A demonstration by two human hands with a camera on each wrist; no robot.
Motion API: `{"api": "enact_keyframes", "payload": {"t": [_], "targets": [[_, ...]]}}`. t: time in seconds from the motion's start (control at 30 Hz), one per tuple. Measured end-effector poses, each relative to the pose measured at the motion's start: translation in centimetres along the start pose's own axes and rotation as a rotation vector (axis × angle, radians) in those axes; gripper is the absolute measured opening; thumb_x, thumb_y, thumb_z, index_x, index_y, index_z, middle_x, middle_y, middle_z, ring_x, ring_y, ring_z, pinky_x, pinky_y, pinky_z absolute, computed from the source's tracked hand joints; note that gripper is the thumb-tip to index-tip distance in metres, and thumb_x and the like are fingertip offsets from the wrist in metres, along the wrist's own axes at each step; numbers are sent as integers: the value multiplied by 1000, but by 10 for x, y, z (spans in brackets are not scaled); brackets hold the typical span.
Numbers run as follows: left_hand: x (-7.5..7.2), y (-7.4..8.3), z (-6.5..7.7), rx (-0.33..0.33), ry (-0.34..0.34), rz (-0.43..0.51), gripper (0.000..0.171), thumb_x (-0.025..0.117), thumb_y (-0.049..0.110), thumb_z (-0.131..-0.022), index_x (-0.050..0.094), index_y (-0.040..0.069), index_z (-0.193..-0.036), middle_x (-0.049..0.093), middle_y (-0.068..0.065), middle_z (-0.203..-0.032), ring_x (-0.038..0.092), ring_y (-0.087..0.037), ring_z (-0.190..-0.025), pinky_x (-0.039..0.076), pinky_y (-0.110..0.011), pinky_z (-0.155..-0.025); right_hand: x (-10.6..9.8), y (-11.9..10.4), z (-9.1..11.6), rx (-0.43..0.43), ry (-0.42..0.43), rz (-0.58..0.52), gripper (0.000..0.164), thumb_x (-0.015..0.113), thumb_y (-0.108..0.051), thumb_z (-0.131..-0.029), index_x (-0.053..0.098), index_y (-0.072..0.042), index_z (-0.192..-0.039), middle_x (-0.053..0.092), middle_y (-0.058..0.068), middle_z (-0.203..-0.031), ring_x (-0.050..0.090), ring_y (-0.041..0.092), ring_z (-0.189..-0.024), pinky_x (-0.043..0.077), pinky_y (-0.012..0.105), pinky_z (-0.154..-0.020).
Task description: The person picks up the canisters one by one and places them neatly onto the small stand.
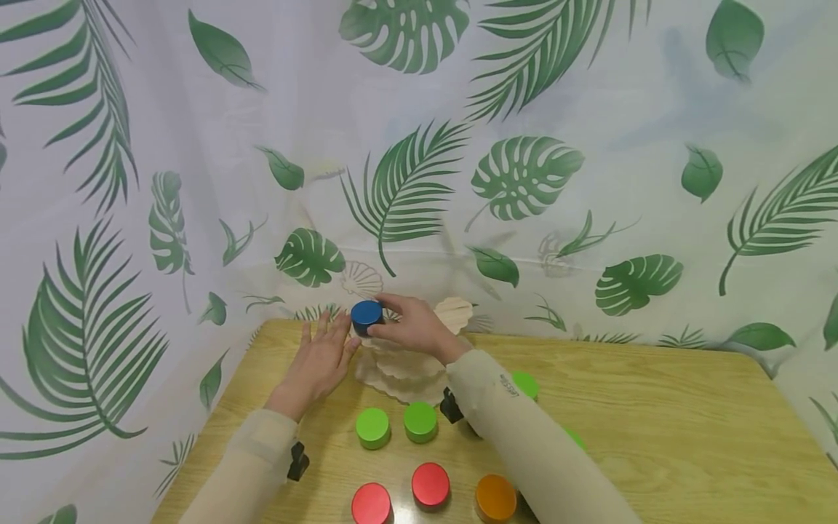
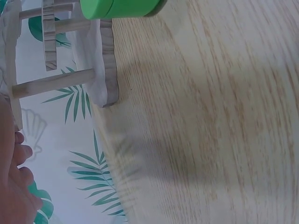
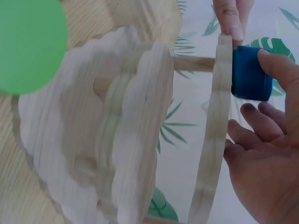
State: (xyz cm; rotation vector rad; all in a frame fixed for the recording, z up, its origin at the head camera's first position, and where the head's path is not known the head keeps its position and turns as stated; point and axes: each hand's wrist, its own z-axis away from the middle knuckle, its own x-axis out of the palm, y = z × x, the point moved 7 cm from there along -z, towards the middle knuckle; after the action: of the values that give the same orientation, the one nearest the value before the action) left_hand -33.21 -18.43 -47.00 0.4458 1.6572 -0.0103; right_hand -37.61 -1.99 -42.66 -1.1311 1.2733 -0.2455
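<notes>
Two hands work near the centre of the head view: the right hand (image 1: 419,327) pinches a squat blue cylinder (image 1: 367,317) between thumb and fingers, at that hand's left in the frame. Its axis stands upright, its base at the top tier (image 3: 212,126) of a wooden stand (image 3: 145,116). The left hand (image 1: 319,364), fingers spread, lies just beside it, lower left. Across the bench (image 1: 655,407), lower in the frame, are green cylinders (image 1: 373,428), red cylinders (image 1: 431,485) and an orange cylinder (image 1: 495,498); whether any contains something, I cannot tell.
</notes>
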Motion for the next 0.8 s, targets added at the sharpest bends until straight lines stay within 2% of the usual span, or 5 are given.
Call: {"api": "enact_keyframes", "payload": {"t": [0.17,0.27,0.33,0.53,0.8], "targets": [[-1,2,0,2,3,3,63,33,41,-116,33,-1,-164,34,-22,-169,19,-46,-162,11,-72,-127,-18,9,13,23,27,29,70,75,-34,-97,52,-2,-154,58,16,-155,56,34,-143,48,49,-116],[-2,3,0,2,6,7,64,33,41,-116,32,-2,-163,33,-23,-170,17,-45,-162,11,-72,-127,-30,13,23,44,42,34,69,76,-34,-97,53,-3,-154,57,15,-156,64,35,-135,54,49,-110],[-3,2,0,4,8,9,64,33,40,-116,32,-3,-163,32,-23,-170,16,-45,-162,11,-71,-127,-38,16,30,51,52,38,68,76,-35,-97,54,-4,-154,57,14,-156,64,35,-134,54,50,-110],[-4,4,2,9,18,6,64,34,39,-116,32,-5,-163,31,-23,-170,16,-45,-162,13,-72,-127,-61,28,58,57,70,55,66,75,-37,-98,55,-9,-154,56,11,-158,48,33,-151,42,54,-121],[-1,5,3,-6,22,4,64,32,39,-116,30,-4,-163,32,-22,-170,15,-45,-162,11,-71,-127,-86,42,103,48,91,111,64,73,-36,-100,55,-6,-153,55,15,-158,49,40,-148,44,60,-117]]}}
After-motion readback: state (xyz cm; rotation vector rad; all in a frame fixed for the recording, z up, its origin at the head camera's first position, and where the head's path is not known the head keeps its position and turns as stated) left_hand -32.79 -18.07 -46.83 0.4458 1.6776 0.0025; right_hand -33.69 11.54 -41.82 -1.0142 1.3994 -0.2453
